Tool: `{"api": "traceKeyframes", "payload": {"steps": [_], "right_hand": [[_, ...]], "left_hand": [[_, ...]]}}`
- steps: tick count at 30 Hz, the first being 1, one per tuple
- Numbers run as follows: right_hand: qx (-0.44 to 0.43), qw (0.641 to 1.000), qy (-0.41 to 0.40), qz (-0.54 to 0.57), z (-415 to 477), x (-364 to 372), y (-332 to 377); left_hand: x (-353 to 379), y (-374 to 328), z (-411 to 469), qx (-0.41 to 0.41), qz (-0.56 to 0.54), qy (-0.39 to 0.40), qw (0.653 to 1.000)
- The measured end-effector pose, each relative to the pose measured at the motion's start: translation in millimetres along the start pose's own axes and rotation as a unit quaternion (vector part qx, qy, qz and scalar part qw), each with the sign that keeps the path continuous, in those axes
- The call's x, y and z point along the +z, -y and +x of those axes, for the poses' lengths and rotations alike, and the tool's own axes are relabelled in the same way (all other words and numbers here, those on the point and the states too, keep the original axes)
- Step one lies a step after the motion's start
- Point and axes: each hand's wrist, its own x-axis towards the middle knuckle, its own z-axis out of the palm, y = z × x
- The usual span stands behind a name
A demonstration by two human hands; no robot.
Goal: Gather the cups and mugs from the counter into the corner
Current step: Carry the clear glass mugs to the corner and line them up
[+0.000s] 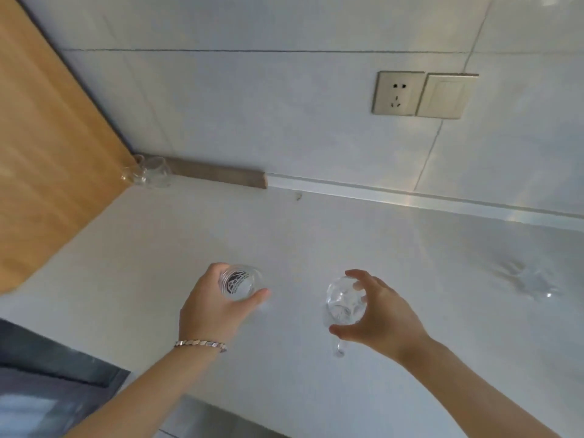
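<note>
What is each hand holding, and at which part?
The left hand grips a printed glass around its side wall. The right hand grips a clear glass around its bowl, thumb below, fingers above.

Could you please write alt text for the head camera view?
Two hands each hold a clear glass above a white counter: left hand a printed glass, right hand a plain glass. Two glasses already stand in the corner.

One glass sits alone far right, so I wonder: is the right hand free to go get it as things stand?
Probably not yet. The right hand is wrapped around a clear glass, so it is occupied. The counter between it and the far-right glass looks bare, so nothing else blocks the way.
</note>
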Motion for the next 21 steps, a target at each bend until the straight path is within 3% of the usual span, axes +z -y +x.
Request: {"api": "traceKeyframes", "payload": {"steps": [11, 21], "right_hand": [[-0.023, 0.999, 0.017, -0.044, 55.7, 120.3, 202.1], [-0.014, 0.996, 0.014, -0.081, 157.2, 153.2, 271.1]], "left_hand": [[-182.4, 133.5, 100.3, -0.059, 0.109, 0.008, 0.992], [-211.5, 157.6, 249.3, -0.067, 0.174, 0.028, 0.982]]}}
